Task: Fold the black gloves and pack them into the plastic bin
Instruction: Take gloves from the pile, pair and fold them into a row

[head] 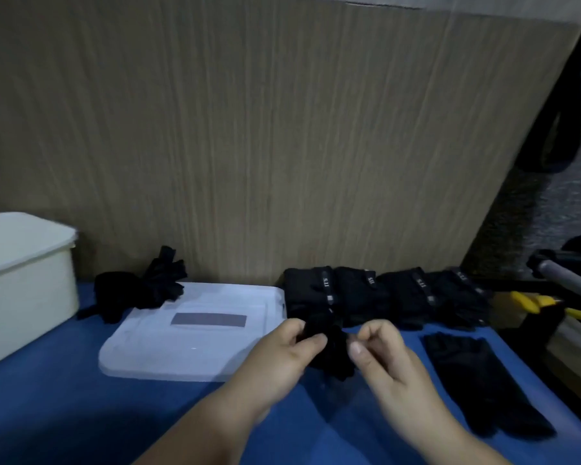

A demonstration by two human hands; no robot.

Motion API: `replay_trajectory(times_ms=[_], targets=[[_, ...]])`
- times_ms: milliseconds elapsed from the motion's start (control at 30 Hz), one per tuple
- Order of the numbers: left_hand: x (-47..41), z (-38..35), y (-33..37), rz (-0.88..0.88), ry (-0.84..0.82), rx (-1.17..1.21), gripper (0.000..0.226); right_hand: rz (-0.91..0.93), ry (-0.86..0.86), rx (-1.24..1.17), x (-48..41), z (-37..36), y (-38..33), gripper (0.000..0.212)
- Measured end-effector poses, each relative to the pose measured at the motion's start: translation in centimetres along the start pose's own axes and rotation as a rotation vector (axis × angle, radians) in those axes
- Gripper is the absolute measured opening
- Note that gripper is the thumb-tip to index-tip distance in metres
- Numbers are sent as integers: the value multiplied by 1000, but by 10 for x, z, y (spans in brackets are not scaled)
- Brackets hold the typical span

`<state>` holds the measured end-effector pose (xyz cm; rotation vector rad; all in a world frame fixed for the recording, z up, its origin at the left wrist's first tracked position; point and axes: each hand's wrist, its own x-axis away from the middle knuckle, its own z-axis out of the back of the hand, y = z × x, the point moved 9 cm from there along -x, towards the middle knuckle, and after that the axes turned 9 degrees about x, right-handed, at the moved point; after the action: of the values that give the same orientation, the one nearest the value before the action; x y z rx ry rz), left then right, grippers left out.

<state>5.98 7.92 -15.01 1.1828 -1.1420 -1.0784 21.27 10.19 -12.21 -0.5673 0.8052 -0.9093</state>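
Over the blue desk (64, 397), near its middle, both hands held a black glove (332, 354) bunched into a small dark lump, so its long axis and the way it pointed could not be told. The left hand (282, 354) pinched the lump's left side between thumb and curled fingers (311, 342). The right hand (388, 360) had its fingers curled in and seemed to pinch the right edge between thumb and forefinger, though blur softened this.

Just right of the hands a flat glove (483, 384) lay on the desk, its long axis running from the far side toward the near right corner. Behind the hands a row of folded gloves (383, 293) sat side by side against the wooden panel (282, 146), each with a pale label strip running front to back. A clear lid (188, 333) lay flat to the left of the hands, and a loose heap of gloves (138, 290) rested at its far left corner. The cream bin (24, 283) stood at the desk's left edge, well apart from the held glove. A yellow tool (534, 302) lay off to the far right
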Motion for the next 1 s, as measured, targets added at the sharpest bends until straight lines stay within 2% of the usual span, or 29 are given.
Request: replay_trajectory(times_ms=[67, 167, 267, 367, 500, 700, 833, 900, 1000], targets=[[-2, -18, 3, -5, -42, 6, 28, -91, 36, -123, 3, 18, 13, 35], [-5, -41, 11, -44, -103, -10, 9, -184, -23, -211, 6, 31, 31, 37], [-5, -59, 16, -86, -157, -67, 12, -127, -39, -164, 9, 42, 32, 21], [-3, -66, 11, -105, -160, -86, 12, -99, -52, -170, 13, 48, 33, 22], [-3, -68, 2, -154, -96, -72, 14, -62, -130, -64, 16, 48, 35, 25], [-11, -70, -4, -283, -5, -205, 20, -20, -108, 38, 15, 49, 41, 26], [-11, -59, 0, -347, 142, -228, 17, 10, -103, 114, 13, 43, 43, 21], [-12, -57, -1, -354, 189, -256, 19, 31, -101, 136, 12, 41, 44, 22], [-15, -60, -6, -310, 163, -259, 19, 59, -62, 163, 12, 43, 41, 25]])
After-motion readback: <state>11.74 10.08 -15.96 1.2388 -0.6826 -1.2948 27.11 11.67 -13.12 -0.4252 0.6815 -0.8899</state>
